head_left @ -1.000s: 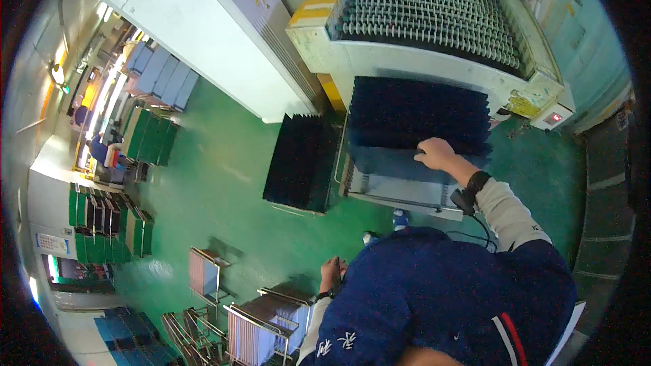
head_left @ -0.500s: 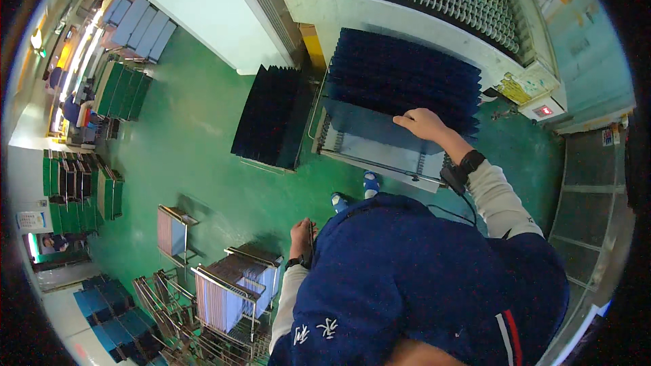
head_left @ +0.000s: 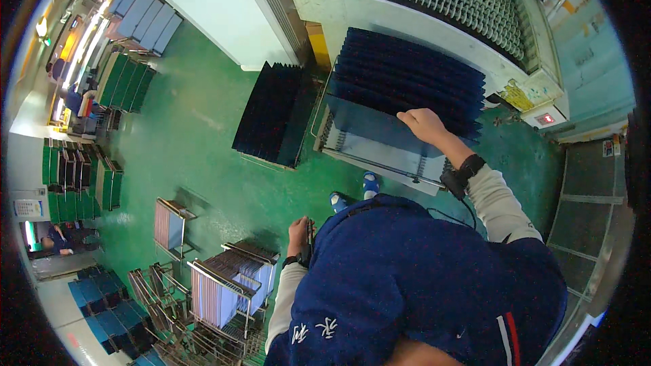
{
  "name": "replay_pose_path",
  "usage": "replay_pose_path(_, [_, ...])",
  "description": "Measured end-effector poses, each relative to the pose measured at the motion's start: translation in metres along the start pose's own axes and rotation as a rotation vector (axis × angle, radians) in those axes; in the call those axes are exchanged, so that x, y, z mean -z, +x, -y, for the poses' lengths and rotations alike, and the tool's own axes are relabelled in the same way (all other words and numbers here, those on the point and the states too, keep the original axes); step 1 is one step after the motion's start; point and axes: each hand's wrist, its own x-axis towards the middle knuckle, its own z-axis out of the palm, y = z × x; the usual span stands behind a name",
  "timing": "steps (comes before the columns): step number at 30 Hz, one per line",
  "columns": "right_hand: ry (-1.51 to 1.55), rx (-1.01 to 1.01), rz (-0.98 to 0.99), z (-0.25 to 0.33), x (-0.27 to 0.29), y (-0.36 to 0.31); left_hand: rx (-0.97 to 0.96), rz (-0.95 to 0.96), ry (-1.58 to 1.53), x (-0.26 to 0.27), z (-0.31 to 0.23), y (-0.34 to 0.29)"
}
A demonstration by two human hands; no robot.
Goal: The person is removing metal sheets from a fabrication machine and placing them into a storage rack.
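Observation:
My right hand is closed at the top edge of a thin dark blue panel, the front one in a rack. Behind it stands a dense row of dark, upright panels. The front part of the rack shows a pale base and toothed strips. Low beside my body, my left hand is curled, with a small dark object at its fingers that I cannot make out. Both wrists carry black bands, and a cable hangs from the right one.
Another stack of dark panels stands left of the rack. Behind is a roller machine. Metal racks with panels stand at the lower left. A mesh frame is on the right. More stacks line the far left.
The view has shifted slightly. My right hand stays at the panel's top edge, and my left hand stays curled by my side.

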Motion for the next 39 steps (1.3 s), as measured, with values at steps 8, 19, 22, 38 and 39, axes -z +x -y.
replay_pose_path(8, [0.009, -0.015, -0.021, 0.008, 0.0, -0.001, 0.04, 0.005, 0.035, 0.007, 0.004, 0.004])
replay_pose_path(19, [-0.126, 0.332, -0.232, 0.036, -0.008, -0.01, 0.03, -0.027, -0.001, 0.012, 0.002, 0.006])
replay_pose_path(22, [-0.048, 0.306, -0.2, 0.036, -0.014, -0.014, 0.059, 0.085, -0.027, 0.017, 0.003, 0.009])
replay_pose_path(38, [-0.306, 0.331, -0.238, 0.038, -0.021, -0.028, 0.041, 0.063, 0.002, 0.023, 0.008, 0.014])
replay_pose_path(39, [-0.306, 0.327, -0.239, 0.038, -0.021, -0.028, 0.05, 0.039, 0.015, 0.022, 0.007, 0.014])
